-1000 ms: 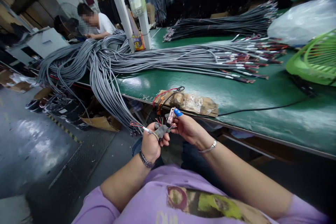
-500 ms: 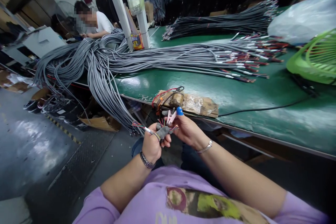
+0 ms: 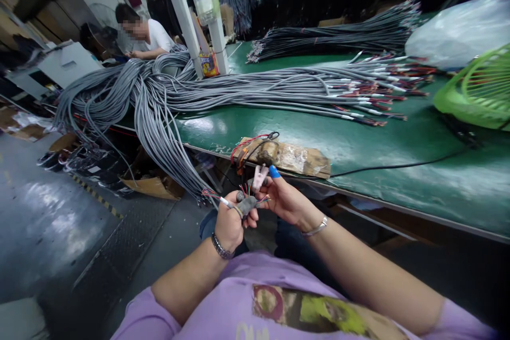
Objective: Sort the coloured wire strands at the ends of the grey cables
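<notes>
My left hand (image 3: 230, 222) is closed round the end of a grey cable (image 3: 225, 202), whose thin coloured wires fan out. Grey coverings wrap some of its fingertips. Just to the right, my right hand (image 3: 287, 199) has its fingers bent near other fine wires (image 3: 263, 199); a blue cover (image 3: 274, 171) is on its thumb. A pale pink clip (image 3: 260, 176) is at its fingertips. Whether the fingers pinch a wire is too small to tell. Beyond the hands, a worn wooden board (image 3: 292, 158) lies at the table's edge.
Long grey cables (image 3: 239, 85) cross the green table (image 3: 358, 159) and hang over its front edge at the left. A green fan (image 3: 478, 90) and a plastic bag (image 3: 458, 29) are at the right. A person (image 3: 153, 37) sits at the far left.
My right hand has shifted slightly right and down, a little away from my left hand. The pink clip has turned a little. My left hand keeps its hold on the cable.
</notes>
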The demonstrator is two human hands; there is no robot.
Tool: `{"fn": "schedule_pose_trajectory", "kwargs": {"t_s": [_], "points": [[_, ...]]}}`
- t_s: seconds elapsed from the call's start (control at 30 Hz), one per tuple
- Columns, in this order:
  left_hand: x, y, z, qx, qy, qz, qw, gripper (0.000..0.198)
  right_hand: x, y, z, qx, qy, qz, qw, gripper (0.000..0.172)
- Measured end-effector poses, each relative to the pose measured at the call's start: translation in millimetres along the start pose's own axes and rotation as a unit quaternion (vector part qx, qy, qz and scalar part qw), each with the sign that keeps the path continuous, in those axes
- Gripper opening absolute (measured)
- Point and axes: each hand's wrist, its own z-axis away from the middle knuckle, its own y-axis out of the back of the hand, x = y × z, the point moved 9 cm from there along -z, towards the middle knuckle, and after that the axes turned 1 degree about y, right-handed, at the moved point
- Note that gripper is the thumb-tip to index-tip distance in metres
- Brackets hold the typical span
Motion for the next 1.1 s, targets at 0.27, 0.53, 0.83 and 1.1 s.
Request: {"fn": "schedule_pose_trajectory", "kwargs": {"t_s": [0.27, 0.53, 0.83, 1.1], "points": [[-15.7, 3.0, 11.2, -0.026, 0.007, -0.066, 0.997, 0.032, -4.6, -0.7, 13.7, -0.061, -0.019, 0.223, 0.973, 0.039], [-29.4, -14.7, 12.4, -0.153, 0.093, -0.178, 0.968, 0.024, -15.6, -21.8, 26.9, -0.104, 0.074, 0.393, 0.91, 0.037], [-21.9, 5.0, 4.2, -0.01, 0.042, -0.071, 0.997, 0.037, 0.1, 22.8, 35.7, 0.066, 0.067, 0.25, 0.964, 0.044], [-29.8, 0.3, 9.4, -0.097, 0.082, -0.122, 0.984, 0.033, -7.7, -3.2, 37.6, 0.002, 0.139, 0.337, 0.931, 0.033]]}}
